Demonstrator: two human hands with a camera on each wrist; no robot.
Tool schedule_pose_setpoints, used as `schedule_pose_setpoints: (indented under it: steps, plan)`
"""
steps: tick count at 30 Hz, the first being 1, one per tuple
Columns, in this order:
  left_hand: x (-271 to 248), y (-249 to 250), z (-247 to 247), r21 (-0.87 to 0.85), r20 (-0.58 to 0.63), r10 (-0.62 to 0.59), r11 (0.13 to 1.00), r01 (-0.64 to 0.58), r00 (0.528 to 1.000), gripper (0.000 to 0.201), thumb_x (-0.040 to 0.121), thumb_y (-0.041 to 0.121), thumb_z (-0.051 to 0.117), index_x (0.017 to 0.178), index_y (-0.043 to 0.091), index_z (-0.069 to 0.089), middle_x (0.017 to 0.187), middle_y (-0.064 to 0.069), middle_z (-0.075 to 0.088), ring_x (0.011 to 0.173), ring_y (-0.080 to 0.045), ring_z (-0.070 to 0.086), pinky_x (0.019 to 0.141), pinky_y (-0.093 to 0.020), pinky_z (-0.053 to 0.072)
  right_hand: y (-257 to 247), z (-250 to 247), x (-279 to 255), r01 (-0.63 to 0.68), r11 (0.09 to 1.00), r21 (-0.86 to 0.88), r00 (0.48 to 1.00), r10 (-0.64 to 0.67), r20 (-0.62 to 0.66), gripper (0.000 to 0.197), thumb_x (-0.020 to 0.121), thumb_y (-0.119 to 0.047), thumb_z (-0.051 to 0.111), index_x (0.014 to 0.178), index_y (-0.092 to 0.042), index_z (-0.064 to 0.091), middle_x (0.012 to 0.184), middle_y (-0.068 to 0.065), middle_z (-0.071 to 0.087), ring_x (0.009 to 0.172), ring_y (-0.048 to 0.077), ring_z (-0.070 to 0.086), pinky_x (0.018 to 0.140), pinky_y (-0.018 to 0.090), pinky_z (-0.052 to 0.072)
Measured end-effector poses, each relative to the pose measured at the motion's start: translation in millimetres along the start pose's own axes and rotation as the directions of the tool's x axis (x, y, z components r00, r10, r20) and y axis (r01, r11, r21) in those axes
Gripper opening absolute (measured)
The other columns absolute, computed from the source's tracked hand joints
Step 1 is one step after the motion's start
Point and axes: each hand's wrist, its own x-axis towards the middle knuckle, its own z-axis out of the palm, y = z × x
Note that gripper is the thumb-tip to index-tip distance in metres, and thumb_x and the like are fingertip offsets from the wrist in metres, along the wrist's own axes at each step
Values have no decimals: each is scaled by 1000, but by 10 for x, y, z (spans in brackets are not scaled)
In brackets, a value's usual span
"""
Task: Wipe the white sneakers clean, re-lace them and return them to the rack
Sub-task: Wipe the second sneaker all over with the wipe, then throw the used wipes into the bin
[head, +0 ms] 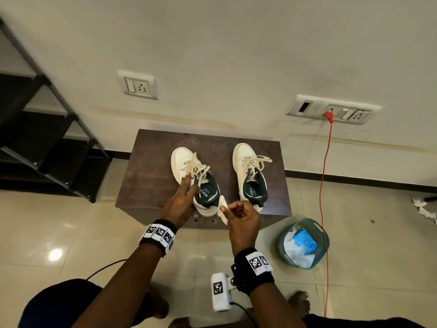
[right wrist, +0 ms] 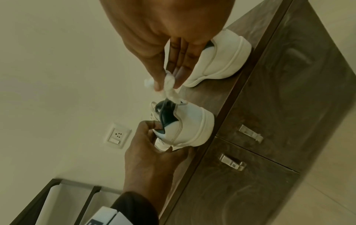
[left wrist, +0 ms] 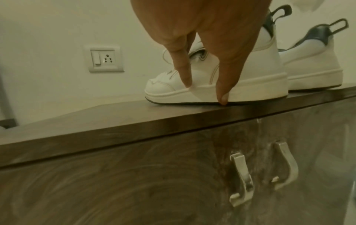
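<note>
Two white sneakers with dark green lining stand on a brown cabinet (head: 151, 162), toes to the wall, laces loose. My left hand (head: 189, 185) grips the left sneaker (head: 182, 159) at its outer side, thumb at the collar in the right wrist view. In the left wrist view its fingers (left wrist: 223, 91) reach down the sneaker's (left wrist: 250, 73) side to the sole. My right hand (head: 230, 208) pinches a crumpled white wipe (head: 223, 209) just at that sneaker's heel collar (right wrist: 192, 121); the wipe (right wrist: 169, 89) hangs from thumb and fingertips. The right sneaker (head: 250, 174) stands untouched.
A black shoe rack (head: 47, 138) stands at the left by the wall. On the floor to the right a green bin (head: 324, 233) holds white and blue waste. A red cable (head: 322, 185) hangs from a wall socket. Metal handles (left wrist: 240, 175) are on the cabinet's front.
</note>
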Motion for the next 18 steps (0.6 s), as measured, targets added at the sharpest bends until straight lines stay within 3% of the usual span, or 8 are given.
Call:
schedule_pose_setpoints:
  steps: [4,8,10,12,14,16,18]
  plan:
    - [122,-14,-84,-82,4,-11,997,11,1000,65,65,-6,84,111,22,47,161,-16,29,153,-31,24,108,-49,47,10,-134,138,-25,999,39,1000,25,-10,23,74,9,79,85,-8,69,83,14,74,79,29,72,75,41,61]
    - [119,117,-114,-68,1,-101,993,101,995,72,59,-10,83,110,25,46,163,-15,27,153,-31,24,112,-48,44,-31,-368,267,-34,991,133,999,39,-34,34,74,15,76,100,-6,72,93,13,75,84,20,71,78,31,60]
    - [48,305,-110,-70,-51,-196,979,192,979,70,58,-13,78,112,21,51,161,-13,32,151,-29,29,110,-45,46,-44,-464,299,-40,988,149,997,48,-54,32,75,13,77,101,-5,75,94,11,77,86,22,73,79,34,61]
    - [-13,700,-106,-98,-124,-227,971,216,966,63,60,-14,68,113,16,56,151,-13,46,141,-32,45,99,-40,52,-64,-640,331,-42,982,182,994,60,-96,24,77,11,78,95,-5,77,89,12,77,81,23,73,76,37,60]
    - [-58,1112,-98,-67,-209,-187,982,176,960,60,58,-12,66,112,14,59,128,-10,62,114,-32,62,78,-39,57,-73,-807,363,-29,983,181,989,55,-136,20,76,9,79,91,-4,78,84,11,77,76,21,73,72,35,60]
    - [-56,1532,-42,15,-233,-94,995,100,968,54,59,-8,70,108,14,63,105,-5,66,92,-29,64,63,-35,53,-50,-1054,411,-9,990,143,983,35,-180,18,75,5,81,87,-8,79,80,6,77,73,21,73,70,34,60]
    - [-4,1924,88,51,-188,-6,999,16,982,44,62,-2,70,102,17,65,93,-3,64,82,-26,62,58,-35,49,32,-1367,492,-16,995,98,974,38,-224,18,74,0,83,84,-14,80,78,1,77,73,20,73,71,35,60]
